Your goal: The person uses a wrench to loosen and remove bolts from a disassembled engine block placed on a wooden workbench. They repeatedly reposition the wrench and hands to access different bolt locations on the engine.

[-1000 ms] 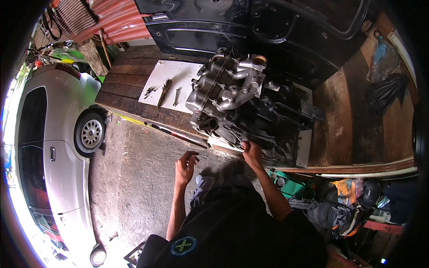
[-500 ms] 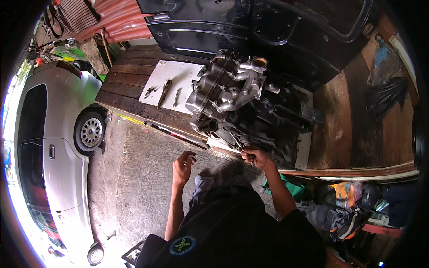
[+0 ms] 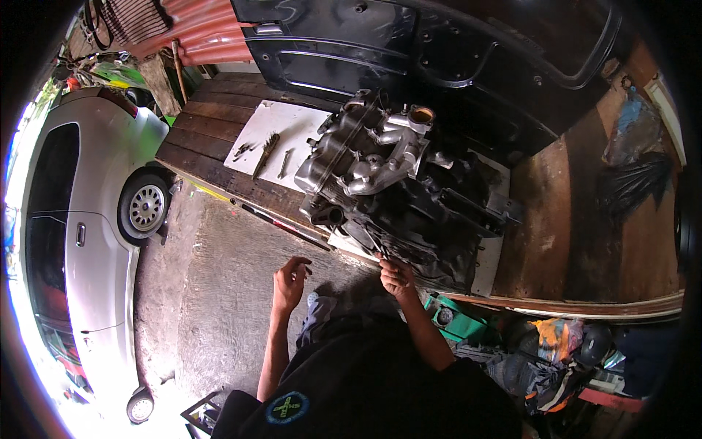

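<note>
Two hands: the right hand (image 3: 395,276) pinches the dark greasy metal engine block's (image 3: 409,197) lower edge; the left hand (image 3: 291,279) hangs loosely curled, empty.

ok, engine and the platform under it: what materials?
Engine: upper part looks like bare cast metal, dull silver-grey, probably aluminium; lower part dark, seemingly oily or grimy. Platform: wood, brown planks with visible seams. White sheet under the tools: material unclear.

The person wears a black top (image 3: 380,388) with a round green-and-white badge (image 3: 287,407) at the lower middle of the frame. Both forearms are bare; no gloves.
</note>
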Action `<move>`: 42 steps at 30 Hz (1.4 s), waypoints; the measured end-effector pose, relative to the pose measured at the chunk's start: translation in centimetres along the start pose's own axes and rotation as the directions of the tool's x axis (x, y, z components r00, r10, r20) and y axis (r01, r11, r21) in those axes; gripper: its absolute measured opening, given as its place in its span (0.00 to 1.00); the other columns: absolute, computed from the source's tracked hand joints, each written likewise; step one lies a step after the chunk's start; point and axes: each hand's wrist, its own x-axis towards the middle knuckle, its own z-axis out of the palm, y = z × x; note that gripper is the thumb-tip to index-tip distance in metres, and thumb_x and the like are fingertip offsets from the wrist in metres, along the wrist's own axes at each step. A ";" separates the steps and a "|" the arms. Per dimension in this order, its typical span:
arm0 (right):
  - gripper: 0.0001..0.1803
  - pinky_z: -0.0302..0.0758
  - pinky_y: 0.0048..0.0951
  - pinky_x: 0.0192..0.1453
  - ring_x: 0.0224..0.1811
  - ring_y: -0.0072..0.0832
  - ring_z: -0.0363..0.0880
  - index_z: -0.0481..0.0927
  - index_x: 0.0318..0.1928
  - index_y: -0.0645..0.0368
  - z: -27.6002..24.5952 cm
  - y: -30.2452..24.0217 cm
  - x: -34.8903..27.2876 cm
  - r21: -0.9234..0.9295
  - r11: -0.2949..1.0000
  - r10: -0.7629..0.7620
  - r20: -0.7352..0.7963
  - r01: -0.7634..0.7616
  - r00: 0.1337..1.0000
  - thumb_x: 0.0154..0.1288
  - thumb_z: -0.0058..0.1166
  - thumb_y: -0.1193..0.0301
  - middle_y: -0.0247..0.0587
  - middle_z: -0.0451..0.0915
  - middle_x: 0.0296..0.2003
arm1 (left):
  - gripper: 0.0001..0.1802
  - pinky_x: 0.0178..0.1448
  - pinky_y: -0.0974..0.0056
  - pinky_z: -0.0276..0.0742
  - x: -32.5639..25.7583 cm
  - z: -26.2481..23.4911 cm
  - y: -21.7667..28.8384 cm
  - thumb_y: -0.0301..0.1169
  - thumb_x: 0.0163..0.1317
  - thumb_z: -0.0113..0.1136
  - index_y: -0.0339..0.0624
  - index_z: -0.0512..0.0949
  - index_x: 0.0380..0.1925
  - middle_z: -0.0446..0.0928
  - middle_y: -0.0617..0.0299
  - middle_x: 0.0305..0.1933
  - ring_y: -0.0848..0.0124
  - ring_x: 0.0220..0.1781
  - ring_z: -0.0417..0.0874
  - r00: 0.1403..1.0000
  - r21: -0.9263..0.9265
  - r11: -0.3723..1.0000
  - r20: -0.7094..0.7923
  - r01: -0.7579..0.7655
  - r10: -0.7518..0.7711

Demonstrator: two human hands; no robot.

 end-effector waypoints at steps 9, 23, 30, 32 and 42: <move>0.17 0.51 0.17 0.09 0.07 0.13 0.52 0.62 0.58 0.71 2.8 0.5 -0.8 0.061 0.997 -0.022 -0.265 0.040 0.964 0.74 0.37 0.73 0.29 0.61 0.17 | 0.10 0.36 0.65 0.77 -0.3 0.5 0.5 0.26 0.65 0.49 0.36 0.80 0.39 0.81 0.55 0.27 0.69 0.29 0.82 0.999 0.056 0.998 -0.022 0.041 -0.040; 0.12 0.58 0.16 0.16 0.10 0.10 0.52 0.74 0.46 0.66 12.8 7.2 7.8 -0.208 0.978 -0.082 -0.517 -0.032 0.852 0.73 0.44 0.69 0.21 0.59 0.17 | 0.12 0.37 0.67 0.76 0.3 -1.8 -0.1 0.30 0.68 0.49 0.34 0.80 0.42 0.82 0.56 0.29 0.72 0.31 0.82 0.999 0.065 0.998 -0.043 0.012 -0.010; 0.22 0.51 0.19 0.15 0.09 0.12 0.51 0.71 0.59 0.63 7.6 5.9 2.3 -0.717 0.653 -0.249 -0.507 -0.244 0.825 0.75 0.41 0.60 0.22 0.58 0.16 | 0.11 0.37 0.66 0.77 0.4 -2.1 -2.3 0.27 0.66 0.49 0.38 0.80 0.41 0.82 0.56 0.28 0.70 0.31 0.83 1.000 0.081 0.996 0.013 0.023 -0.024; 0.23 0.52 0.19 0.16 0.09 0.12 0.51 0.70 0.61 0.63 8.1 5.5 1.4 -0.747 0.592 -0.216 -0.509 -0.302 0.833 0.75 0.41 0.60 0.22 0.59 0.16 | 0.11 0.36 0.68 0.76 0.6 -2.2 -2.3 0.27 0.67 0.48 0.37 0.80 0.42 0.81 0.57 0.28 0.73 0.30 0.81 0.999 0.083 0.997 0.042 0.011 -0.015; 0.23 0.55 0.18 0.18 0.11 0.13 0.55 0.71 0.62 0.63 10.4 4.9 1.0 -0.863 0.413 -0.332 -0.440 -0.291 0.835 0.72 0.44 0.63 0.25 0.67 0.21 | 0.11 0.35 0.68 0.76 2.2 -1.0 -1.5 0.29 0.68 0.49 0.36 0.80 0.41 0.81 0.57 0.29 0.74 0.30 0.81 0.995 0.071 0.996 0.090 -0.049 0.042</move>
